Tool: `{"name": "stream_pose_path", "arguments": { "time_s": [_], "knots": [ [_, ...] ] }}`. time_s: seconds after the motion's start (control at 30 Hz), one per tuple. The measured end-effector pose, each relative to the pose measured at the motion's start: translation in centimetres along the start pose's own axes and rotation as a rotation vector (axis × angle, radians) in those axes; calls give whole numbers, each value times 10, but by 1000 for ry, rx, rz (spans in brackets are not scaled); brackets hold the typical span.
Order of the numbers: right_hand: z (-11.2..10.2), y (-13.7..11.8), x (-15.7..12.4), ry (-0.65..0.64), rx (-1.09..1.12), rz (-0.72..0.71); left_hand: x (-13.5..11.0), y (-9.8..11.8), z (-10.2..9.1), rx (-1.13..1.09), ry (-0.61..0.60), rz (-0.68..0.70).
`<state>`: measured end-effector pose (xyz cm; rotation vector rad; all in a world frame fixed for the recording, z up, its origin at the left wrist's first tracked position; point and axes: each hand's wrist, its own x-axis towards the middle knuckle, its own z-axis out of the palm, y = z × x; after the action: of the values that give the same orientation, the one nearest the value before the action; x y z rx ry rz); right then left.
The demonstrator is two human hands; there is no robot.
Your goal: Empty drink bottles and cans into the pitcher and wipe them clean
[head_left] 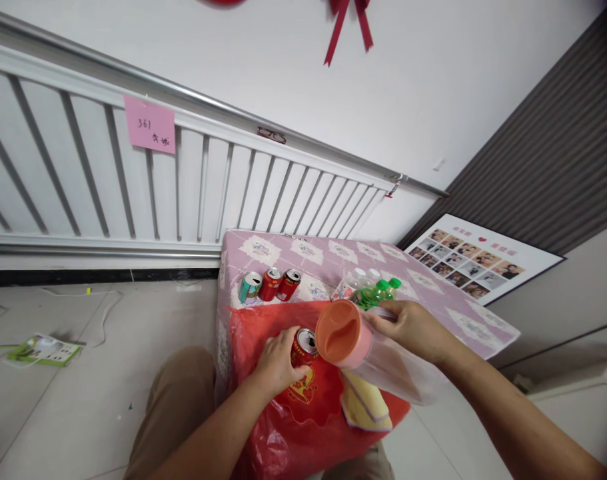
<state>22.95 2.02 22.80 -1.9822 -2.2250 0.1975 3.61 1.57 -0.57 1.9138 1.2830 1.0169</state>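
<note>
My left hand (279, 361) is wrapped round an opened red drink can (306, 347), which stands over a red scalloped mat (316, 403) with a yellow heart print. In my right hand (408, 327) is the handle of a clear plastic pitcher (398, 367) with an orange lid (339, 333). The pitcher lies tilted nearly on its side, its lid end close beside the can's top. Whether any liquid passes between them I cannot make out. A folded yellow cloth (367, 402) lies under the pitcher, at the mat's right.
Three opened cans (272, 285) stand in a row at the table's back left. Clear bottles with green caps (382, 285) and white caps stand behind the pitcher. Red plastic sheeting (248, 327) covers the near part of the patterned tablecloth (308, 250). A white radiator (183, 180) runs behind.
</note>
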Motion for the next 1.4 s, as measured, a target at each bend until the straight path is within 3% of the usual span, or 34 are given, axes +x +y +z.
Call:
{"name": "stream_pose_path", "arguments": {
  "time_s": [1.4],
  "knots": [
    [-5,-5,-2,3,14,2,-2,0,-1,-5,5,7]
  ]
}}
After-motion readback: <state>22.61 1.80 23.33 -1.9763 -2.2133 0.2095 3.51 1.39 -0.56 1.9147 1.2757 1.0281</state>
